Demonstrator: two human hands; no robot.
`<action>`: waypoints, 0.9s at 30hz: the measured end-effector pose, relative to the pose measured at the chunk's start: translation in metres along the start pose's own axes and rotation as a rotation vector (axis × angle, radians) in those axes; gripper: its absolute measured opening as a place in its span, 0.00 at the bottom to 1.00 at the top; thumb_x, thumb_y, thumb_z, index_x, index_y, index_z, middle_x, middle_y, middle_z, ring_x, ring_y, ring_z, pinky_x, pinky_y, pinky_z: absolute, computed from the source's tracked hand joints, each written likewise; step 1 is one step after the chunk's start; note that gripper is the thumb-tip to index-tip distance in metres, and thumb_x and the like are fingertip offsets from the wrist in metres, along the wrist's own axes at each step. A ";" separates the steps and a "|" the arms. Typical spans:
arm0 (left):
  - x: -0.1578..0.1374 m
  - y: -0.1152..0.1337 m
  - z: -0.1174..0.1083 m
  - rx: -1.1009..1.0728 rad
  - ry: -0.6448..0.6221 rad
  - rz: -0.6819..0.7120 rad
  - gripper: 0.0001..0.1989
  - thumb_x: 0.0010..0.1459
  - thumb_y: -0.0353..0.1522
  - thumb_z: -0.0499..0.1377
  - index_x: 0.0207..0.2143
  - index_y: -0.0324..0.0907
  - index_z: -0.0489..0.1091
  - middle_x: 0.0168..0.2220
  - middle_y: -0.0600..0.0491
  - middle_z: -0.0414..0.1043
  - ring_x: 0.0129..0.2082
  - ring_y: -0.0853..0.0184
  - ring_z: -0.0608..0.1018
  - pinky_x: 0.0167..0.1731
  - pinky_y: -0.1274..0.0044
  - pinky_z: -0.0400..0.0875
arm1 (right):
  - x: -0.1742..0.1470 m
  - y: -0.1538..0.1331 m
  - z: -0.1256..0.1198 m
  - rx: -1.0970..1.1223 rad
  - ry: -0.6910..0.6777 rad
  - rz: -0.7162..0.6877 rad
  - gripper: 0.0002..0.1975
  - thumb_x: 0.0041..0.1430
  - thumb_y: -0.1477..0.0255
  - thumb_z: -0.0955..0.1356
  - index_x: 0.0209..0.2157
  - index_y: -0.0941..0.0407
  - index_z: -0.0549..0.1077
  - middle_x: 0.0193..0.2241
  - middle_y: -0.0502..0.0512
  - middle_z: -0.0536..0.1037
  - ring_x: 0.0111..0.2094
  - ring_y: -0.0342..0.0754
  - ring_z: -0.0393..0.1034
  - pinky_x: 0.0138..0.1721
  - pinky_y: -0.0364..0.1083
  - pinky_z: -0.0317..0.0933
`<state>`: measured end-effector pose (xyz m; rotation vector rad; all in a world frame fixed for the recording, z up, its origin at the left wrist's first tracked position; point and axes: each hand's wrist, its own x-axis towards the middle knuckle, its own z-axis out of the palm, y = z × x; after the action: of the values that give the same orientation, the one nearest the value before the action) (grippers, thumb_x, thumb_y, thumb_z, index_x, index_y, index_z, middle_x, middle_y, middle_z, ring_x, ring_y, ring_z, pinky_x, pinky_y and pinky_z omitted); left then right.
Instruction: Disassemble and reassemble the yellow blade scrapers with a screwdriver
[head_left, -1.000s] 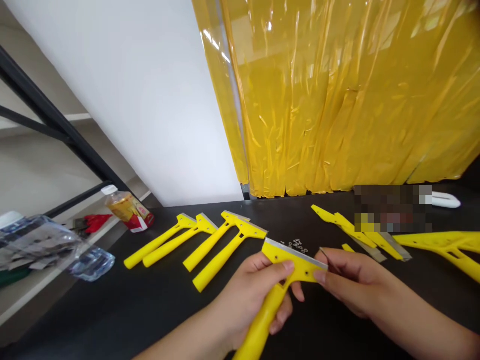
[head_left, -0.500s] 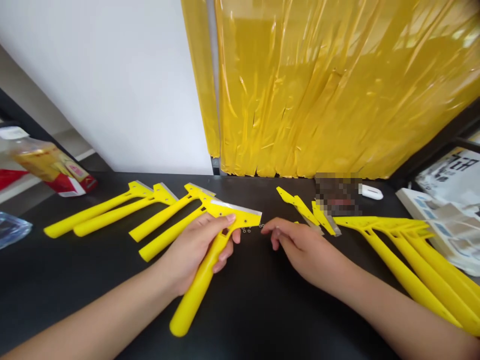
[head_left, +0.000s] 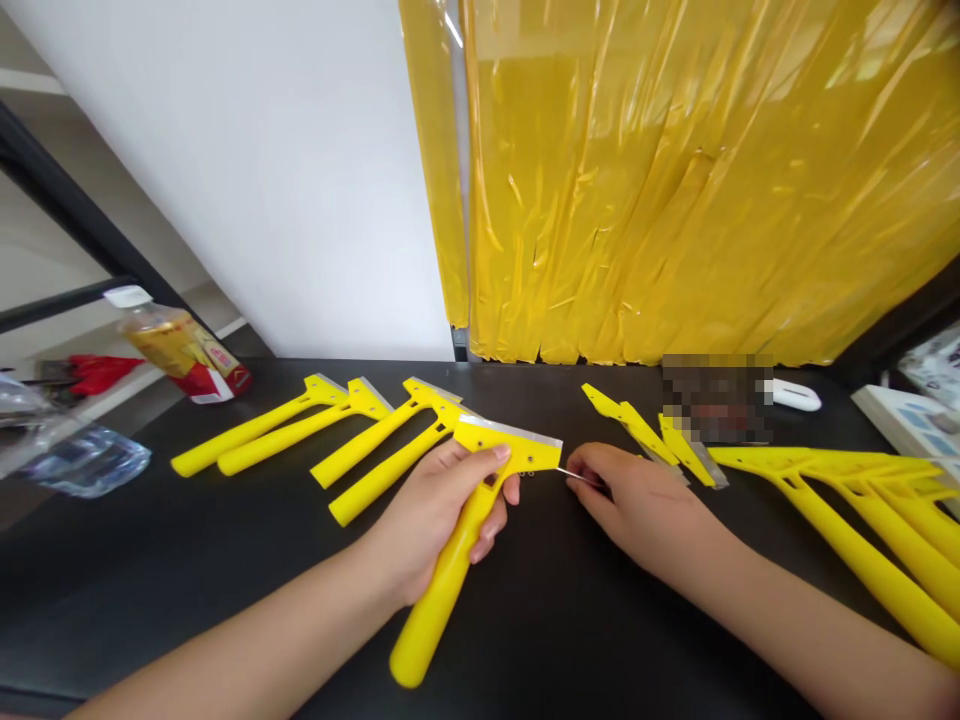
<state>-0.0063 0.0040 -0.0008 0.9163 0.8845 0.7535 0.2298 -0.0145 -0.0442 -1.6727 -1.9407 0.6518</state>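
My left hand (head_left: 431,510) is closed round the neck of a yellow scraper (head_left: 442,600), thumb pressed on its head. The scraper's handle points down toward me, and a metal blade edge runs along its top. My right hand (head_left: 637,495) pinches a thin metal rod (head_left: 574,474) just right of the scraper head; its tip lies near the head's right end, and I cannot tell whether they touch. Small metal rings (head_left: 528,474) lie on the table behind the scraper head, partly hidden.
Several yellow scrapers with blades (head_left: 281,450) lie to the left. Yellow plates (head_left: 626,425) with blades lie behind my right hand, and bladeless yellow handles (head_left: 832,540) to the right. A drink bottle (head_left: 184,350) and clear plastic (head_left: 97,455) stand left; yellow film (head_left: 600,200) hangs behind.
My right hand now pinches a thin metal rod by the scraper head; before, its fingers hovered near the small rings with no rod visible. The whole view has shifted left.
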 end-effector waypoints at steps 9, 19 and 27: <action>-0.006 -0.006 0.003 -0.059 -0.184 -0.062 0.19 0.72 0.40 0.58 0.29 0.39 0.73 0.14 0.57 0.65 0.11 0.75 0.63 0.12 0.85 0.58 | -0.009 -0.021 -0.009 0.765 -0.150 0.258 0.11 0.64 0.59 0.70 0.38 0.52 0.72 0.24 0.43 0.61 0.23 0.42 0.48 0.24 0.43 0.44; -0.005 -0.010 0.006 -0.119 -0.181 -0.016 0.19 0.73 0.39 0.58 0.29 0.39 0.74 0.17 0.57 0.67 0.12 0.76 0.63 0.12 0.86 0.59 | -0.025 -0.035 -0.011 1.416 -0.296 0.374 0.17 0.68 0.60 0.72 0.31 0.55 0.68 0.28 0.45 0.60 0.24 0.39 0.41 0.21 0.40 0.37; -0.005 -0.011 0.004 -0.112 -0.195 0.004 0.17 0.71 0.40 0.60 0.30 0.40 0.72 0.17 0.58 0.66 0.12 0.76 0.62 0.12 0.86 0.61 | -0.031 -0.032 -0.010 1.573 -0.389 0.354 0.14 0.68 0.62 0.74 0.32 0.56 0.73 0.28 0.46 0.64 0.24 0.37 0.43 0.21 0.38 0.41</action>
<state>-0.0032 -0.0057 -0.0078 0.8757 0.6628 0.6967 0.2161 -0.0489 -0.0180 -0.7786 -0.6463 2.0010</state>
